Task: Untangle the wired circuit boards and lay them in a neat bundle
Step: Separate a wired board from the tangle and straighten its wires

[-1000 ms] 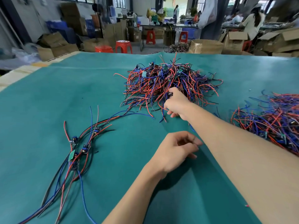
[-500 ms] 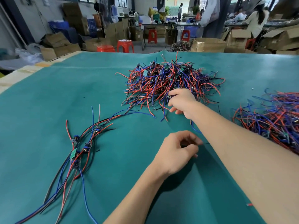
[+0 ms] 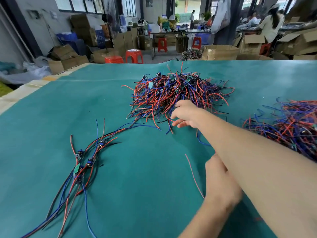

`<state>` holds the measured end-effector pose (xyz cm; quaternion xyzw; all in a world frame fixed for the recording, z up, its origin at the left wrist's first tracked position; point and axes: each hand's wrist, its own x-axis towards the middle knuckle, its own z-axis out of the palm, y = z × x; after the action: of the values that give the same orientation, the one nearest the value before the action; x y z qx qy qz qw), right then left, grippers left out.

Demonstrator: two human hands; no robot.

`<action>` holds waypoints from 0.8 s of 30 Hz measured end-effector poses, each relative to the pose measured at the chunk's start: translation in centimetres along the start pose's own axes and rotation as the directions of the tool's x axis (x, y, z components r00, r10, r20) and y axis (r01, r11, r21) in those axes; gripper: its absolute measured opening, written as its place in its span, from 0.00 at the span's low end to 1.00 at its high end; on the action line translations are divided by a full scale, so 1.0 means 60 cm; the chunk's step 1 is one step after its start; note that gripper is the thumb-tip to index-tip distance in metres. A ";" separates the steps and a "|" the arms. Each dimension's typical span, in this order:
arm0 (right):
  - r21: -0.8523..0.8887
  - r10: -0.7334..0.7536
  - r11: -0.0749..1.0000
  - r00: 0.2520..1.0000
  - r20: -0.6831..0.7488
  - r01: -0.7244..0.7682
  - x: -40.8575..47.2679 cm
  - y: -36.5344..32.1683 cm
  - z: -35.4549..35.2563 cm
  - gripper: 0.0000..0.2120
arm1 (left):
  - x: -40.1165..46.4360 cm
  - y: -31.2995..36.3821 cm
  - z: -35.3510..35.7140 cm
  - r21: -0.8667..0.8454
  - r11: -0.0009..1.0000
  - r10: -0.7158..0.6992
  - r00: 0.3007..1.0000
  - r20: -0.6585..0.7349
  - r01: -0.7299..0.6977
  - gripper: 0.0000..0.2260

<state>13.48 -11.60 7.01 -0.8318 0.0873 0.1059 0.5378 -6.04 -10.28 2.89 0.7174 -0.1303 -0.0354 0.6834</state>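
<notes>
A big tangled pile of red, blue and black wired circuit boards point(image 3: 171, 93) lies mid-table on the green mat point(image 3: 137, 177). My right hand point(image 3: 187, 114) reaches across to the pile's near edge, fingers spread loosely among the wire ends. A few wired boards point(image 3: 82, 167) lie stretched out together at the left, wires trailing to the near edge. My left hand point(image 3: 221, 184) sits low under my right forearm, which hides its fingers. A thin red wire point(image 3: 193, 176) curves along the mat and runs behind that hand.
A second tangled heap of wires and boards point(image 3: 291, 124) lies at the right edge of the mat. Beyond the table's far edge stand cardboard boxes point(image 3: 221, 52), red stools point(image 3: 134, 56) and people at benches.
My left hand has slid right, under my right forearm, and a thin red wire now shows beside it. My right hand's fingers have loosened and spread at the pile's edge.
</notes>
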 end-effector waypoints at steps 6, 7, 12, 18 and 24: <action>0.168 0.026 0.986 0.997 -0.073 -0.013 0.008 -0.009 -0.008 0.10 | -0.008 0.004 -0.056 0.229 0.966 0.135 0.990 -0.042 -0.122 0.05; 0.188 0.020 0.982 0.991 -0.130 0.005 0.011 -0.008 -0.014 0.09 | -0.013 -0.006 -0.080 0.345 0.928 0.183 0.979 -0.093 -0.140 0.06; 0.244 -0.015 0.967 0.973 -0.229 0.072 -0.005 0.003 -0.040 0.06 | -0.063 -0.041 -0.161 0.804 0.594 0.118 0.985 -0.125 0.030 0.03; 0.587 -0.059 0.777 0.955 -0.289 0.226 -0.106 0.012 -0.053 0.01 | -0.049 -0.043 -0.073 0.903 0.392 0.186 0.977 0.109 -0.175 0.12; 0.707 -0.226 0.611 0.934 -0.276 0.356 -0.231 0.058 -0.068 0.08 | 0.001 -0.036 -0.018 0.688 0.610 0.279 0.919 0.278 -0.394 0.09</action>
<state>-0.44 -16.33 9.32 -0.5458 0.0286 -0.0948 0.8321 -5.41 -9.16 0.82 0.8878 -0.3144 0.0977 0.3217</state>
